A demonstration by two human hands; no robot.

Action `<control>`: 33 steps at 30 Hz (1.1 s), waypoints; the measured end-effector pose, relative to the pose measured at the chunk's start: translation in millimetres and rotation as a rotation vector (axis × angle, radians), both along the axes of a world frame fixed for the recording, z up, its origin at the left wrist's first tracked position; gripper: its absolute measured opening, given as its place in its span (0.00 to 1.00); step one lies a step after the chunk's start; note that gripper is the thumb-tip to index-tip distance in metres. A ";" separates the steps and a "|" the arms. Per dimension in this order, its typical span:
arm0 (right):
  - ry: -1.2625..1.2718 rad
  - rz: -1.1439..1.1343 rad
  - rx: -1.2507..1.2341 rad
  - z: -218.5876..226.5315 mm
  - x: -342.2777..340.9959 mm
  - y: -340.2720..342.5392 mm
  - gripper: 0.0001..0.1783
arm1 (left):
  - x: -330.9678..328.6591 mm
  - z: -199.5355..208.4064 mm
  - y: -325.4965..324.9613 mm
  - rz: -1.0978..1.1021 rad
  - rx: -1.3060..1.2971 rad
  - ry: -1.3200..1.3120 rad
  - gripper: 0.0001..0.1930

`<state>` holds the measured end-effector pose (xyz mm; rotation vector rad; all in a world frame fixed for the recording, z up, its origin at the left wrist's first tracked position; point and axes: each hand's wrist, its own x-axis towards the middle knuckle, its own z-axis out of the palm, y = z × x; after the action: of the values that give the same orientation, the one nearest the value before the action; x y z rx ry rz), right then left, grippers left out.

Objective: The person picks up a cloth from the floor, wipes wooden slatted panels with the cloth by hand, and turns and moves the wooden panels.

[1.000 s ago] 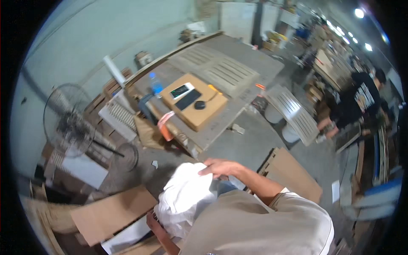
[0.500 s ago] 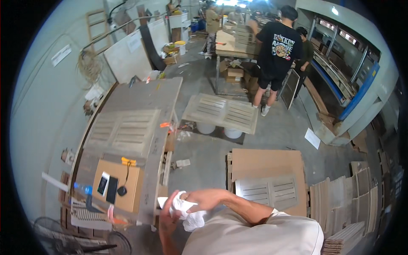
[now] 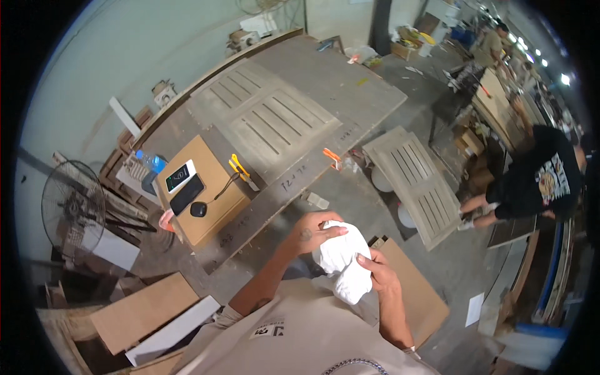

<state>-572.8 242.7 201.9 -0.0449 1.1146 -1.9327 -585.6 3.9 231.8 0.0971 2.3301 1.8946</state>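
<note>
Gripping one white cloth (image 3: 342,262): two hands, left hand (image 3: 310,231) and right hand (image 3: 381,274).

From my seat I count, taking the grey workbench (image 3: 350,87) as the landmark: two louvred panels, one (image 3: 269,122) lying on the workbench and one (image 3: 417,181) off its right edge over the floor. On the tan board (image 3: 203,190) at the workbench's near-left corner I count two phones (image 3: 182,182), one small black round thing (image 3: 199,209) and one yellow-handled tool (image 3: 237,167). One standing fan (image 3: 72,212) left of the workbench. One white cloth (image 3: 342,261), between two hands (image 3: 312,230).
</note>
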 end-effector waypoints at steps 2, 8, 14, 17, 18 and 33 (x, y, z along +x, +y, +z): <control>0.005 0.046 0.027 1.1 -31.7 -4.2 0.17 | -19.0 -16.2 -7.8 0.060 0.048 0.001 0.15; -0.472 -0.019 -0.265 -5.7 -133.4 -26.7 0.21 | -94.8 -65.5 -31.6 0.340 0.066 0.089 0.14; -0.392 -0.031 0.192 -64.3 -187.0 -55.0 0.18 | -200.7 -58.3 -45.3 0.209 0.030 0.423 0.11; -1.146 -0.235 -0.365 -89.1 -234.8 -31.7 0.17 | -233.3 -50.5 -46.5 0.207 -0.010 0.316 0.16; -0.503 -0.176 0.025 -106.2 -268.0 -18.9 0.19 | -250.3 -47.6 -51.0 0.255 -0.048 0.284 0.18; 1.275 0.674 0.772 -172.9 -565.0 -200.9 0.14 | -243.4 -203.9 -105.8 1.113 -1.043 -0.122 0.21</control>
<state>-1137.9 41.9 29.0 -1.1719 2.1908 -0.6287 -829.0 -101.9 27.8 -1.5810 3.1616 0.4553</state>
